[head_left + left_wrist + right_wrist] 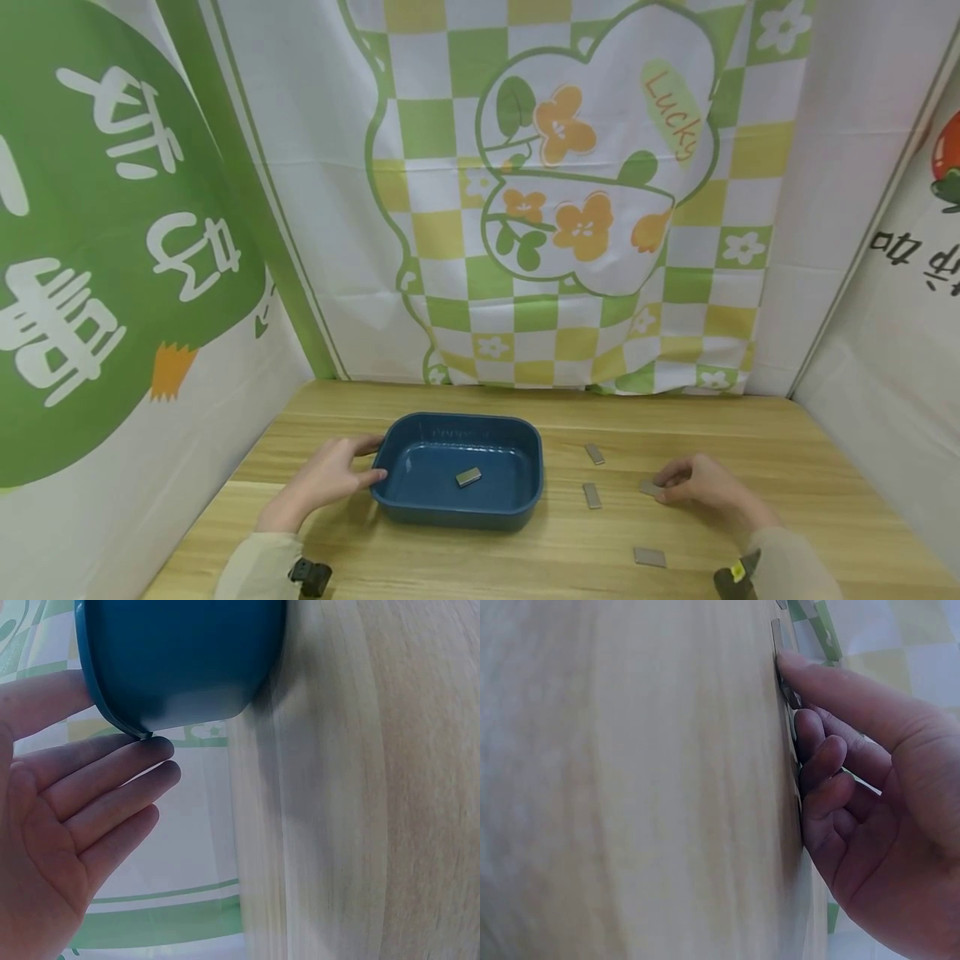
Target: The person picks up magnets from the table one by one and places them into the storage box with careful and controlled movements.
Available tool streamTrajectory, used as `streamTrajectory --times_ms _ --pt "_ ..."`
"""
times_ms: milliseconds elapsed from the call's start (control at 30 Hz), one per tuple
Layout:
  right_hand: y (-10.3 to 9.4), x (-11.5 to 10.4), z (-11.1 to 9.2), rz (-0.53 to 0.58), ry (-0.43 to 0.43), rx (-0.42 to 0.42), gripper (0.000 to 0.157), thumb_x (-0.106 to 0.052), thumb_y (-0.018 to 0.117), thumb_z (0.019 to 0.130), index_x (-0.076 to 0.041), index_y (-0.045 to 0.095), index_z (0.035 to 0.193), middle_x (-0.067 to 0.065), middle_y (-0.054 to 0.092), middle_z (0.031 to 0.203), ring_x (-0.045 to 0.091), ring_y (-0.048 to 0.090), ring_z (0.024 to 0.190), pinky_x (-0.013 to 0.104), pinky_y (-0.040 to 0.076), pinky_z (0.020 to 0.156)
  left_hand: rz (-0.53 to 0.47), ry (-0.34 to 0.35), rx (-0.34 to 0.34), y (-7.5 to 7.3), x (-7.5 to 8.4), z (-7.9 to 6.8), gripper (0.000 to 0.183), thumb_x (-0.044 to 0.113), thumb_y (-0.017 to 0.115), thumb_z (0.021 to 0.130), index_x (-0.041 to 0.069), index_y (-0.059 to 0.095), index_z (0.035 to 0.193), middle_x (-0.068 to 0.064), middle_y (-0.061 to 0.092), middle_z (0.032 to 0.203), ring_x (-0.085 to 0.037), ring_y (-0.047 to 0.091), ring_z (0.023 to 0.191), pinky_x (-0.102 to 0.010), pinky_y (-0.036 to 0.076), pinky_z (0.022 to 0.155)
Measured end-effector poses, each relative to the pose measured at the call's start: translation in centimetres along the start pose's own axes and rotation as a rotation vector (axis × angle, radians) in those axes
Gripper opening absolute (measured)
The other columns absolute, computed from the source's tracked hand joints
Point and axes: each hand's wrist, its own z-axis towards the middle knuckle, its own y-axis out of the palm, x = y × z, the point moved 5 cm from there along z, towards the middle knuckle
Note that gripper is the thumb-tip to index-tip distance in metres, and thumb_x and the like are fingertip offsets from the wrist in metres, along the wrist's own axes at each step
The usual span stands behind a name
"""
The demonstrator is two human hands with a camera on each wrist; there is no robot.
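Note:
A blue rectangular plastic box (457, 517) stands on the table with one small grey metallic block (468, 477) lying inside. My left hand (337, 475) is at its left end, the thumb over the rim and the other fingers outside; in the left wrist view those fingers (112, 776) stretch out beside the box wall (180, 660). On the right, my right hand (701, 482) pinches another flat grey block (649, 487) close over the tabletop. Seen from the right wrist, the thumb lies on that block (775, 634), with the remaining fingers curled beneath.
Between box and right hand lie two grey blocks, a farther one (595, 454) and a nearer one (592, 496). A third block (649, 557) lies nearer the front. Printed cloth (585, 333) hangs behind the wooden table (570, 575), with more cloth at both sides.

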Motion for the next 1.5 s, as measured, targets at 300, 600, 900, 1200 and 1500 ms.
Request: streamTrajectory --times_ms 300,600,900,1200,1500 --pt "0.00 0.02 0.15 -0.003 -0.015 -0.004 0.034 -0.021 0.076 0.079 0.001 0.068 0.103 0.008 0.066 0.097 0.018 0.055 0.085 0.021 0.048 0.069 0.003 0.002 -0.002 -0.09 0.13 -0.05 0.054 0.026 0.073 0.082 0.000 0.058 0.127 -0.016 0.064 0.122 -0.034 0.060 0.114 -0.052 0.045 0.098" --pt "0.09 0.10 0.22 0.035 -0.018 -0.014 0.035 -0.019 0.076 0.078 0.004 0.067 0.103 0.008 0.064 0.092 0.019 0.054 0.082 0.024 0.049 0.066 0.001 -0.004 -0.001 -0.05 0.04 0.03 0.053 0.026 0.074 0.082 0.001 0.058 0.127 -0.015 0.064 0.122 -0.034 0.060 0.115 -0.052 0.044 0.099" --pt "0.16 0.29 0.30 0.040 -0.004 -0.016 0.034 -0.019 0.076 0.078 0.004 0.067 0.102 0.007 0.063 0.088 0.020 0.054 0.080 0.026 0.049 0.064 0.007 0.007 0.012 -0.07 -0.04 0.03 0.053 0.025 0.074 0.081 0.001 0.059 0.126 -0.015 0.065 0.121 -0.034 0.060 0.114 -0.052 0.044 0.099" --pt "0.06 0.23 0.26 0.014 0.001 -0.010 0.035 -0.022 0.076 0.078 0.003 0.067 0.102 0.007 0.063 0.092 0.020 0.052 0.084 0.025 0.046 0.069 0.003 0.004 0.011 -0.10 -0.02 -0.02 0.053 0.026 0.074 0.081 0.000 0.059 0.126 -0.015 0.065 0.121 -0.034 0.060 0.114 -0.053 0.044 0.099" --pt "0.05 0.22 0.26 0.005 -0.016 -0.009 0.034 -0.022 0.076 0.078 0.002 0.068 0.101 0.007 0.064 0.091 0.018 0.053 0.082 0.023 0.048 0.067 0.008 0.001 0.014 -0.14 0.07 -0.09 0.053 0.026 0.074 0.082 0.002 0.059 0.126 -0.015 0.065 0.121 -0.035 0.060 0.115 -0.053 0.044 0.099"
